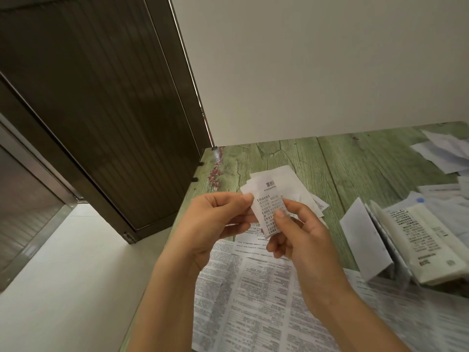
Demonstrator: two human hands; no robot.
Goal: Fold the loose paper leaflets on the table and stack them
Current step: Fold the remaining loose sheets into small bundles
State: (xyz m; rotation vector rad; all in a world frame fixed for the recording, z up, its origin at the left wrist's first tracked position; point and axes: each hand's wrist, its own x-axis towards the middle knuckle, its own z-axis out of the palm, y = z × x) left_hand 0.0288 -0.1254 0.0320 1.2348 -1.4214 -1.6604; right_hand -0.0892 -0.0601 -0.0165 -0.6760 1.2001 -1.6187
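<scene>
Dark slatted door (pixel 101 110) at far left. Left hand (pixel 215 219) pinches the left edge of a small printed leaflet (pixel 269 199), thumb and forefinger closed on it. Right hand (pixel 302 240) pinches its lower right part, thumb on the front. The leaflet is held up above the green worktop (pixel 355 168), over a big unfolded sheet (pixel 253 288). Folded leaflets (pixel 411 237) are bunched at right, with loose papers (pixel 444 153) at the far-right edge.
</scene>
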